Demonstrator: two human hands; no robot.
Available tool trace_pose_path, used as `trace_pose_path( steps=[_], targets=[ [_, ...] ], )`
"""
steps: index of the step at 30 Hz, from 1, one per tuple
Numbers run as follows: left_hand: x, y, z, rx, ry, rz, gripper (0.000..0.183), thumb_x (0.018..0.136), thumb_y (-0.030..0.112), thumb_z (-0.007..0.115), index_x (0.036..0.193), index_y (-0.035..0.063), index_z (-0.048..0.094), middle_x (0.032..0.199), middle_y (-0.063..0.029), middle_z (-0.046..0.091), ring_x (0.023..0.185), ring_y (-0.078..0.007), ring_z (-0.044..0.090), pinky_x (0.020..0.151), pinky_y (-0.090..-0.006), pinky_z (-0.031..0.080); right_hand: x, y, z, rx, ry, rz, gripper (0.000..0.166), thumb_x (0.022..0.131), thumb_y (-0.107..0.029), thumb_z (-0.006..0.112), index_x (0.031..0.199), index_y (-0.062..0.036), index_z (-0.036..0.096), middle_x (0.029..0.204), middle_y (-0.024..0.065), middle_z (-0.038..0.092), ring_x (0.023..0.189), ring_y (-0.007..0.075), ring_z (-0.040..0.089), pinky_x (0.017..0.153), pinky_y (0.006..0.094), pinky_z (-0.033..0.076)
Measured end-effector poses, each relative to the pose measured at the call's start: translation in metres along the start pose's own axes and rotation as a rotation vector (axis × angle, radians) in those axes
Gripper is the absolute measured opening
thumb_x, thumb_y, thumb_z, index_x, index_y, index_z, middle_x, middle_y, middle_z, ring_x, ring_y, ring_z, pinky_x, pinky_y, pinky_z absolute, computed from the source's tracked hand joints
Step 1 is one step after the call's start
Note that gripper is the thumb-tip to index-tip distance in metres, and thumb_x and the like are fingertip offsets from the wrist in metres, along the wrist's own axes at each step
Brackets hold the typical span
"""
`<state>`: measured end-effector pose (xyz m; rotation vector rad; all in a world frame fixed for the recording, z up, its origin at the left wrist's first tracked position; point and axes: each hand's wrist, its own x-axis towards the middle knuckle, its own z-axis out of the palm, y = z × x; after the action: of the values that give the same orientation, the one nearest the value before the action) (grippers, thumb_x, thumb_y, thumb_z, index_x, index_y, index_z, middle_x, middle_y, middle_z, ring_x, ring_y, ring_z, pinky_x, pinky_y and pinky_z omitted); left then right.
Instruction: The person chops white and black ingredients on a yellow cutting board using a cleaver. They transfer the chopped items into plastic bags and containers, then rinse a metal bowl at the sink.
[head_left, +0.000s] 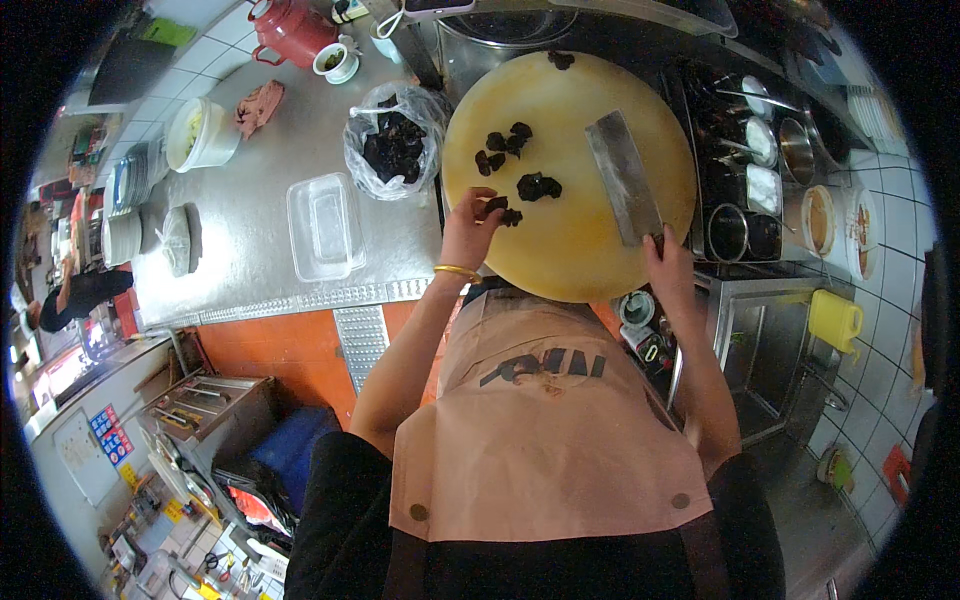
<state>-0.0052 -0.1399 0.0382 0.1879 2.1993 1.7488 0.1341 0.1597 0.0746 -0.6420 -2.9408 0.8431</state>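
A cleaver (624, 176) lies near flat over the right part of a round yellowish cutting board (570, 255). My right hand (670, 259) grips its handle at the board's lower right edge. At the board's left edge my left hand (474, 225), with a gold bangle at the wrist, pinches a dark piece of what looks like wood ear fungus (510, 217). More dark pieces (538, 187) rest beside the fingers, and a small cluster (510, 140) sits farther up. One lone piece (560, 60) is at the far rim.
Left of the board stand a clear plastic bag (356, 161) of dark fungus and a clear plastic tub (324, 225). A white bucket (202, 139), a pink cloth (259, 109) and a red jug (296, 34) are farther left. Seasoning containers (761, 142) line the right side. Another person (82, 296) is at far left.
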Motion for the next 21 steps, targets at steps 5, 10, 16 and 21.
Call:
trace_pose_path(
  steps=[5, 10, 16, 21],
  targets=[
    [-0.008, 0.002, 0.004, 0.577, 0.13, 0.082, 0.033, 0.081, 0.009, 0.07, 0.111, 0.01, 0.058, 0.085, -0.008, 0.068, 0.082, -0.0309, 0.064, 0.073, -0.0431, 0.047, 0.0, 0.008, 0.004, -0.079, 0.015, 0.002, 0.04, 0.093, -0.024, 0.058, 0.115, 0.0092, 0.056, 0.08, 0.0304, 0.065, 0.072, 0.043, 0.066, 0.059, 0.0493, 0.052],
    [-0.007, -0.006, -0.004, 0.697, 0.159, 0.114, 0.032, 0.079, 0.008, 0.069, 0.108, 0.0119, 0.057, 0.093, -0.0071, 0.065, 0.095, -0.0283, 0.058, 0.081, -0.0407, 0.041, 0.001, 0.006, 0.004, -0.091, -0.01, 0.017, 0.041, 0.093, -0.024, 0.057, 0.117, 0.0085, 0.055, 0.081, 0.0303, 0.065, 0.074, 0.0439, 0.066, 0.061, 0.0498, 0.053],
    [-0.007, -0.01, -0.005, 0.736, 0.17, 0.206, 0.024, 0.08, 0.009, 0.069, 0.101, 0.0095, 0.059, 0.093, -0.0076, 0.064, 0.094, -0.029, 0.059, 0.079, -0.0423, 0.043, 0.0, -0.009, -0.005, -0.08, -0.004, 0.028, 0.04, 0.092, -0.023, 0.058, 0.118, 0.0083, 0.055, 0.082, 0.0276, 0.067, 0.075, 0.0423, 0.067, 0.062, 0.0488, 0.054],
    [-0.011, -0.011, -0.004, 0.634, 0.198, 0.187, 0.023, 0.081, 0.01, 0.069, 0.102, 0.0075, 0.06, 0.096, -0.0086, 0.065, 0.093, -0.0301, 0.06, 0.078, -0.0415, 0.047, 0.0, -0.004, 0.002, -0.095, -0.001, 0.04, 0.039, 0.093, -0.022, 0.057, 0.119, 0.0072, 0.053, 0.082, 0.0272, 0.067, 0.076, 0.0415, 0.067, 0.062, 0.0489, 0.054]
  ],
)
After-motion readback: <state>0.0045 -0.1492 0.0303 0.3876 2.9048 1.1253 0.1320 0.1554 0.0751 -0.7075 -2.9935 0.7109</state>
